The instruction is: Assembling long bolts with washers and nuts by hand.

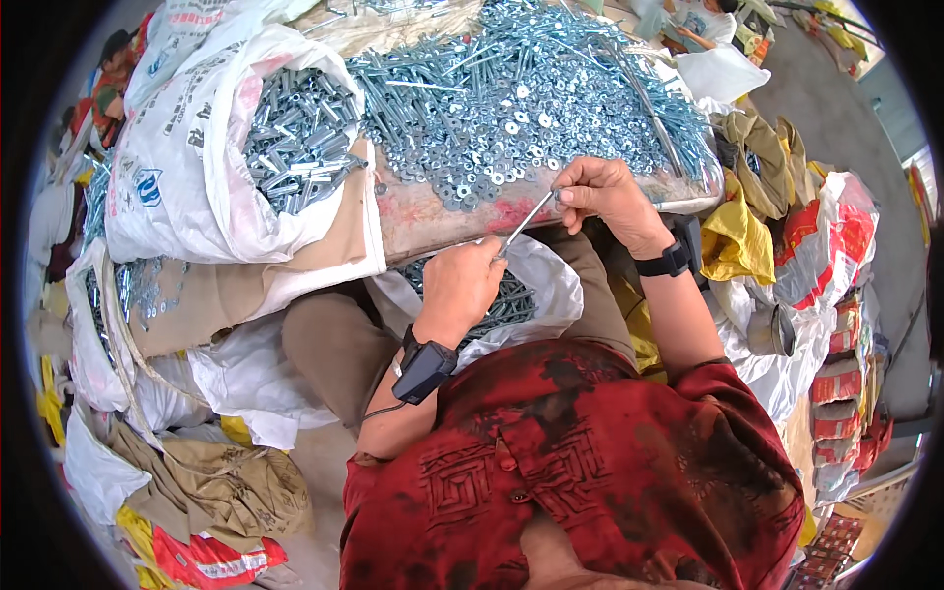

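A thin silvery metal bolt (528, 222) slants up to the right between my two hands above the near table edge. My left hand (458, 291) is closed around its lower end. At the upper end, the fingertips of my right hand (608, 200) pinch the bolt's tip; a small dark piece shows there, too small to name. Just beyond my hands lies a heap of flat washers (516, 123) on the table. Below them, between my knees, an open white bag (560, 295) holds many dark metal bolts or rods (508, 303).
An open white woven sack (187, 187) of short metal sleeves (300, 138) stands at the left of the table. Long rods (413, 98) lie around the washers. Crumpled sacks (737, 236) and a metal cup (771, 330) are at right. Other people (113, 74) sit far left.
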{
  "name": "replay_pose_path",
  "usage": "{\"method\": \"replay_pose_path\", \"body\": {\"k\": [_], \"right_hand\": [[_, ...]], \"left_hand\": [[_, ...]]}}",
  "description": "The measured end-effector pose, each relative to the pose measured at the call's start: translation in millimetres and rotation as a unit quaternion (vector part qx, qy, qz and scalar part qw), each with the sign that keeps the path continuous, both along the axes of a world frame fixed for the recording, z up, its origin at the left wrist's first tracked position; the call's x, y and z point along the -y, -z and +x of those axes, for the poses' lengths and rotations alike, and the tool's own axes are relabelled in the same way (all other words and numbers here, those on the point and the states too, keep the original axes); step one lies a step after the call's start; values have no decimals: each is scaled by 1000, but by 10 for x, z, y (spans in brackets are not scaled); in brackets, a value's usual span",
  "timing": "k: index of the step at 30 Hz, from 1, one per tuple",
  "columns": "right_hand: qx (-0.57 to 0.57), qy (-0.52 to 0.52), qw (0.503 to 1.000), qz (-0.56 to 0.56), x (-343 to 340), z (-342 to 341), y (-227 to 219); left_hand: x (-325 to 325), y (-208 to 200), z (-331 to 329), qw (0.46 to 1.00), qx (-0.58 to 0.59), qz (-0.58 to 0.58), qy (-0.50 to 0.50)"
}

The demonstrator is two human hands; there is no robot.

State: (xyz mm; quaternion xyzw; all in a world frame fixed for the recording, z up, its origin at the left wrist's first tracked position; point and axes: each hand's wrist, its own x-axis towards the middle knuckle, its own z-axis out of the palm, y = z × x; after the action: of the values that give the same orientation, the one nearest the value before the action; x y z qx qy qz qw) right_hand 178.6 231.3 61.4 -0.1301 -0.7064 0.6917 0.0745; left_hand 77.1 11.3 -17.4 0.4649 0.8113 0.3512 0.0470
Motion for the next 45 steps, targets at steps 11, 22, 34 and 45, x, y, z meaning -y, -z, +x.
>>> {"method": "replay_pose_path", "body": {"k": [11,22,34,45], "right_hand": [[-8,-153,981,-116,-118,232,-3],[-7,96,756,647,-569,-343,631],[-53,199,856,475,-584,-528,654],[-36,181,835,518,-485,-299,573]], "left_hand": [[-38,-34,22,991,-106,55,68],[-167,230,-132,880,429,198,38],[-105,61,-166,777,592,213,13],[-116,113,-112,807,561,182,25]]}}
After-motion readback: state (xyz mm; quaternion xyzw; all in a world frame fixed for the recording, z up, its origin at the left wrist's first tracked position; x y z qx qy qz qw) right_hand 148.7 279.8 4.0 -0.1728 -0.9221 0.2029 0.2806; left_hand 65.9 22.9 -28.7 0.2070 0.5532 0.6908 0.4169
